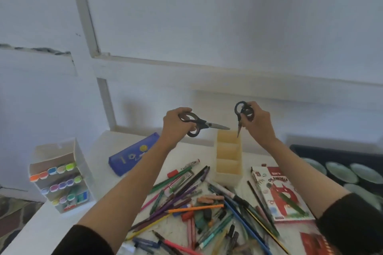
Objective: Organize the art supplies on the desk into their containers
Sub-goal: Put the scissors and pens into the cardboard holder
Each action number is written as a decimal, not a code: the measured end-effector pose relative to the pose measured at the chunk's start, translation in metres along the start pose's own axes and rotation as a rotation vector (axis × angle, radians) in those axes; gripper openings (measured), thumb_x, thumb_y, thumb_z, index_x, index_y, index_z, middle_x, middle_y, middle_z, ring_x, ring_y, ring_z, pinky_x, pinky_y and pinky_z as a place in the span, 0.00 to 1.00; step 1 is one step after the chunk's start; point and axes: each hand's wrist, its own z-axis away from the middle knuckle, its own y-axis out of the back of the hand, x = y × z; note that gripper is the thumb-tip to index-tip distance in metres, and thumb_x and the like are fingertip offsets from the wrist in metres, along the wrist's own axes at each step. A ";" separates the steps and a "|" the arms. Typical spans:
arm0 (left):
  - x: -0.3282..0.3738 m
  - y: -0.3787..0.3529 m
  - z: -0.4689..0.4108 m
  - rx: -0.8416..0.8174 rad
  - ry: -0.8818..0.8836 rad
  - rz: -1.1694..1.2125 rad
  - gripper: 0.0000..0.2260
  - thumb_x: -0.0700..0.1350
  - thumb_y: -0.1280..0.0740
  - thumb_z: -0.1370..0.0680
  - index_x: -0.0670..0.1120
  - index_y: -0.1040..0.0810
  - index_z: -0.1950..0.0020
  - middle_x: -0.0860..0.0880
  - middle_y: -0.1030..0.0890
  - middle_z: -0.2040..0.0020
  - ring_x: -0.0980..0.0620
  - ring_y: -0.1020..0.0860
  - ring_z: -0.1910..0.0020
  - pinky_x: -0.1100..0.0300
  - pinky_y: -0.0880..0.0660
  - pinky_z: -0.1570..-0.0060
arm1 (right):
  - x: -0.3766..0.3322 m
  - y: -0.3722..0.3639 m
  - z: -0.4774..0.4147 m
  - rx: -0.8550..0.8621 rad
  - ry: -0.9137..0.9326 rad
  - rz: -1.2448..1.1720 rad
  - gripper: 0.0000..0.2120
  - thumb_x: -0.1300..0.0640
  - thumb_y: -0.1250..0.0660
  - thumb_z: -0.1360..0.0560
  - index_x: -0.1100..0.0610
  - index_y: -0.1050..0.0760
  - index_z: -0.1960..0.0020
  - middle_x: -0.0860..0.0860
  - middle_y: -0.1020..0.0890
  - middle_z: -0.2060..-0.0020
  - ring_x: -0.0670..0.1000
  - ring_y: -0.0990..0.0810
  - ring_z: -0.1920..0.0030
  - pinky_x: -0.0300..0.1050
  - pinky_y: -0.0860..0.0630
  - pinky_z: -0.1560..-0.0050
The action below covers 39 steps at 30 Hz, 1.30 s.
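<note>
My left hand [174, 128] holds a large pair of black-handled scissors [207, 124] by the handles, blades pointing right. My right hand [258, 122] grips a smaller black pair of scissors [240, 117], tip pointing down into the far compartment of a cream desk organiser [228, 174]. Both hands hover above the white desk [51, 225]. Below them lies a loose heap of pens, pencils and markers [199, 201].
A clear marker rack with coloured caps [60, 178] stands at the left. A blue pencil case [132, 155] lies behind the heap. An oil pastels box [279, 194] and a red notebook [315, 242] sit at the right. A dark tray of pale round pans [352, 170] is far right.
</note>
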 end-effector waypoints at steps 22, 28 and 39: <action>-0.062 -0.011 -0.010 -0.217 0.213 0.051 0.11 0.36 0.36 0.22 0.43 0.24 0.41 0.42 0.22 0.46 0.47 0.20 0.54 0.54 0.23 0.52 | -0.011 -0.058 0.030 -0.116 0.037 -0.036 0.08 0.67 0.39 0.25 0.61 0.22 0.51 0.54 0.17 0.60 0.52 0.21 0.67 0.46 0.23 0.66; -0.136 0.076 0.034 0.007 0.348 -0.382 0.14 0.33 0.37 0.24 0.38 0.24 0.39 0.40 0.23 0.38 0.43 0.26 0.39 0.54 0.30 0.42 | -0.054 -0.102 0.066 -0.504 0.275 0.008 0.06 0.65 0.39 0.24 0.59 0.23 0.55 0.53 0.21 0.60 0.49 0.27 0.66 0.46 0.28 0.64; -0.200 0.119 0.111 -0.190 0.368 -0.997 0.12 0.34 0.42 0.22 0.38 0.29 0.39 0.39 0.31 0.37 0.43 0.29 0.40 0.58 0.34 0.42 | -0.111 -0.240 0.140 -1.083 0.732 0.337 0.29 0.68 0.43 0.24 0.53 0.42 0.25 0.49 0.42 0.26 0.54 0.36 0.32 0.48 0.30 0.62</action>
